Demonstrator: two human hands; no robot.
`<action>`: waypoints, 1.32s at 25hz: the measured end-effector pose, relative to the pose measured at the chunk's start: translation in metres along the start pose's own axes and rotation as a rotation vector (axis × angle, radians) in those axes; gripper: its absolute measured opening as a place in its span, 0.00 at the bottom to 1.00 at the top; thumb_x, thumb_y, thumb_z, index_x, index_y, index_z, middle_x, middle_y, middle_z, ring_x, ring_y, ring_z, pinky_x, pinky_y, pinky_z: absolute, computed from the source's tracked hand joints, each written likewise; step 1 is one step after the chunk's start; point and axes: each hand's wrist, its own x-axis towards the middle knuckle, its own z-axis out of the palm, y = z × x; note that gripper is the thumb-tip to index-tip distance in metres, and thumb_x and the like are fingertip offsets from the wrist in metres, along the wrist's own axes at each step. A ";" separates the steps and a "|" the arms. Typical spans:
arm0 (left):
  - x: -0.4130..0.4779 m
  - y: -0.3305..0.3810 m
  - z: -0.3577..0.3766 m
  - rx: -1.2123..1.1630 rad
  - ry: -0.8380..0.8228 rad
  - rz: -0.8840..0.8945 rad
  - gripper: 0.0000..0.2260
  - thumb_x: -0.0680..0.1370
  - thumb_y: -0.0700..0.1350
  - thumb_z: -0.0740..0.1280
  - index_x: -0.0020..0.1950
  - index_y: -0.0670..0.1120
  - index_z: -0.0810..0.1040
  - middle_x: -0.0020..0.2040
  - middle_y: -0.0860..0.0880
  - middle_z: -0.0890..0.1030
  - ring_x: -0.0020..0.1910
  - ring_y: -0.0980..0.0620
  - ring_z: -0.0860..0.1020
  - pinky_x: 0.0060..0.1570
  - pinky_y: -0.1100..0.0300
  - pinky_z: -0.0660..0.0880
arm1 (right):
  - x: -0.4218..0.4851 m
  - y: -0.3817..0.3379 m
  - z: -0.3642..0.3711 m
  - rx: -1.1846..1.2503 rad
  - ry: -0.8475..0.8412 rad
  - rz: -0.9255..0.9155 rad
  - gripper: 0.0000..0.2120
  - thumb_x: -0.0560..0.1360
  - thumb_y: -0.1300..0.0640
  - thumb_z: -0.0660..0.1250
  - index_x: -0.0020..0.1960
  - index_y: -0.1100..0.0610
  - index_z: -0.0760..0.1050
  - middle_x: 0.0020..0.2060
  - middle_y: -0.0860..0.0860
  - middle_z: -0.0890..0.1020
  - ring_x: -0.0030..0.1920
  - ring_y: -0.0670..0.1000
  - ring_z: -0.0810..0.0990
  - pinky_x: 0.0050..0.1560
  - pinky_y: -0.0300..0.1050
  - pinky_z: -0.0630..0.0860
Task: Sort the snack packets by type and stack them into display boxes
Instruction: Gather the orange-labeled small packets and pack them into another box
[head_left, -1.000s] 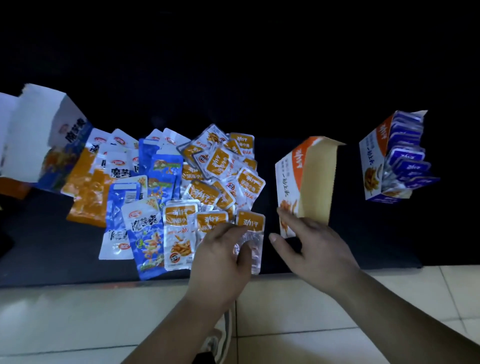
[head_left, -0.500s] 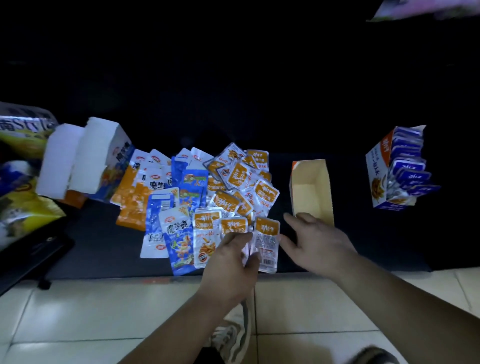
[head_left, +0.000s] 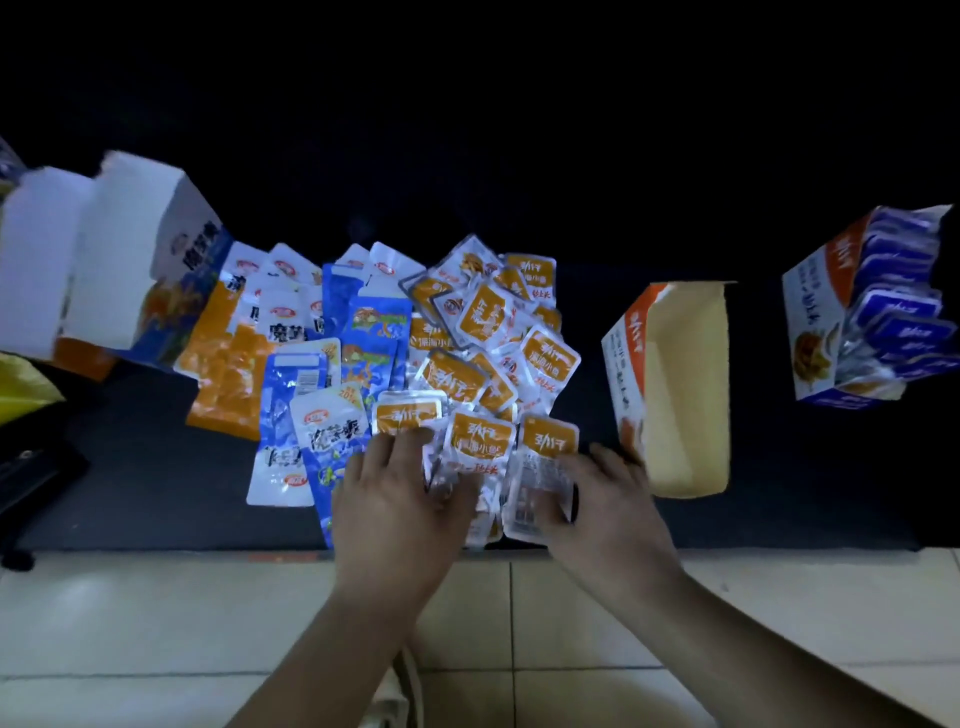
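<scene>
Left hand lies spread on two orange-topped packets at the near edge of the dark table, fingers straight and pressing down. The right hand, just beside it, pinches a third packet of the same kind, with the thumb on its clear lower half and the fingers at its right edge. Both forearms reach in over a pale tiled floor.

Behind the hands, more of these snacks lie in an overlapping heap. To its left are blue packets, then orange-and-white packets, all loose on the table.

Right of the heap stands an empty display box, orange and white outside and tan inside, its open side turned up toward the viewer. Its near corner is close to the right hand's fingertips — whether they touch cannot be told. Well apart, farther right, a second display box is packed with a row of blue-labelled packets.

At the far left, two white boxes tilt over the outermost packets, and a yellow bag shows at the edge.
</scene>
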 end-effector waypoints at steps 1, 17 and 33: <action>0.001 -0.001 -0.002 0.047 -0.068 -0.029 0.26 0.69 0.60 0.76 0.62 0.48 0.79 0.52 0.47 0.81 0.49 0.41 0.79 0.48 0.49 0.77 | 0.002 0.003 0.003 -0.033 0.045 -0.024 0.22 0.76 0.45 0.70 0.67 0.49 0.76 0.66 0.49 0.74 0.67 0.56 0.70 0.58 0.52 0.74; -0.019 0.008 -0.003 -0.332 -0.137 -0.113 0.14 0.85 0.49 0.61 0.67 0.48 0.80 0.49 0.51 0.81 0.46 0.52 0.79 0.41 0.55 0.74 | 0.021 -0.015 0.018 0.140 0.065 0.152 0.52 0.72 0.41 0.76 0.83 0.54 0.47 0.67 0.53 0.62 0.66 0.55 0.63 0.64 0.47 0.67; -0.021 0.070 -0.017 -1.161 -0.302 -0.330 0.15 0.82 0.34 0.64 0.65 0.48 0.81 0.54 0.51 0.87 0.52 0.54 0.85 0.50 0.62 0.81 | -0.003 -0.047 -0.026 1.140 -0.071 0.159 0.07 0.80 0.53 0.69 0.48 0.47 0.87 0.44 0.50 0.87 0.46 0.46 0.86 0.48 0.44 0.83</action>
